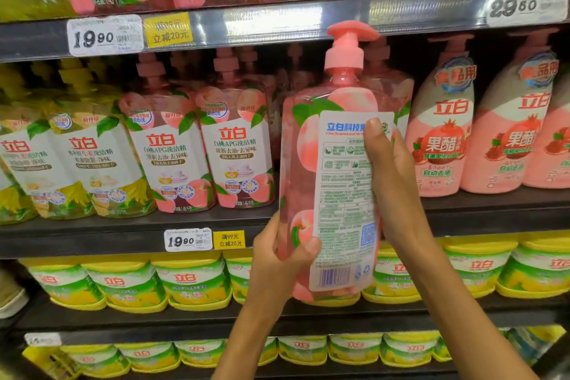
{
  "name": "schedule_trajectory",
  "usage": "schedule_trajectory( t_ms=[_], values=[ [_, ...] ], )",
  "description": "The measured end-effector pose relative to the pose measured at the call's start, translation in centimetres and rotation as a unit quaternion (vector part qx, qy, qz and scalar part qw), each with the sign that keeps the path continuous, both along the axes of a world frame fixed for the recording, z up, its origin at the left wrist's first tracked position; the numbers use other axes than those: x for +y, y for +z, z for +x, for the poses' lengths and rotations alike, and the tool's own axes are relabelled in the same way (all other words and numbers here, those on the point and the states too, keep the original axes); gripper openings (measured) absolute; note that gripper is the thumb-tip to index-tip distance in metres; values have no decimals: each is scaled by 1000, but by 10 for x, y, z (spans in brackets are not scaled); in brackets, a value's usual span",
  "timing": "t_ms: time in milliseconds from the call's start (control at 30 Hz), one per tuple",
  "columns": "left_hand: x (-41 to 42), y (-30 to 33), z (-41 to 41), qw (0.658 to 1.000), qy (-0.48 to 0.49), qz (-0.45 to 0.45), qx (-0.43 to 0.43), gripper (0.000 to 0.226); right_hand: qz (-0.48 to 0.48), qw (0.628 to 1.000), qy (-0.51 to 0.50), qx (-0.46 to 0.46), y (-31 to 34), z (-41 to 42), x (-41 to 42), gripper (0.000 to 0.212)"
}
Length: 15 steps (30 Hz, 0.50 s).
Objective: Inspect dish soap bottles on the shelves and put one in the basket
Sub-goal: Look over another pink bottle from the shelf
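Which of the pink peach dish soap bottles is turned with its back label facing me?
The peach pump bottle held in both hands; the shelved ones show their front labels.

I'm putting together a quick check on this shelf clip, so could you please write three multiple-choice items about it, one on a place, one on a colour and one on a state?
1. Where is the left hand on the held bottle?
A. On the pump
B. At its lower left edge
C. Flat under its base

2. What colour is the bottle's pump head?
A. Pink
B. Yellow
C. White

3. Which side of the bottle faces the camera?
A. The front with the big brand name
B. The bare base
C. The back label with small print and a barcode

Answers: 1 B, its thumb presses the lower left edge while the right hand grips the right side. 2 A, the pump matches the pink bottle. 3 C, the barcode sits at the label's bottom.
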<state>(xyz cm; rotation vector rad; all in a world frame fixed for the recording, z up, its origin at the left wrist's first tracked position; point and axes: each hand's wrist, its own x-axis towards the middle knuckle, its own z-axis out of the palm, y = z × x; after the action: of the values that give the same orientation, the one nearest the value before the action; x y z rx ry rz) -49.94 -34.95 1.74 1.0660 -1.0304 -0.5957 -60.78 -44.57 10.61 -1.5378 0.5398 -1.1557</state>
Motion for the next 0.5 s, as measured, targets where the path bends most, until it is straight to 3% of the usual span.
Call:
schedule_trajectory(
  t_ms=[67, 233, 333, 500],
  values=[
    [0, -1, -5, 999, 30, -8, -23, 39, -26, 999, -41, -16, -2, -1, 2, 79],
    [1, -2, -7, 994, 87, -25, -65, 57, -69, 994, -83, 16, -12, 5, 16, 124],
    [4, -3, -3, 997, 51, -11, -60, 65, -44, 995, -84, -37, -17, 7, 13, 118],
    [5, 8, 15, 997, 55, 50, 19, 48, 72, 979, 67, -177, -22, 4, -6, 102]
  ],
)
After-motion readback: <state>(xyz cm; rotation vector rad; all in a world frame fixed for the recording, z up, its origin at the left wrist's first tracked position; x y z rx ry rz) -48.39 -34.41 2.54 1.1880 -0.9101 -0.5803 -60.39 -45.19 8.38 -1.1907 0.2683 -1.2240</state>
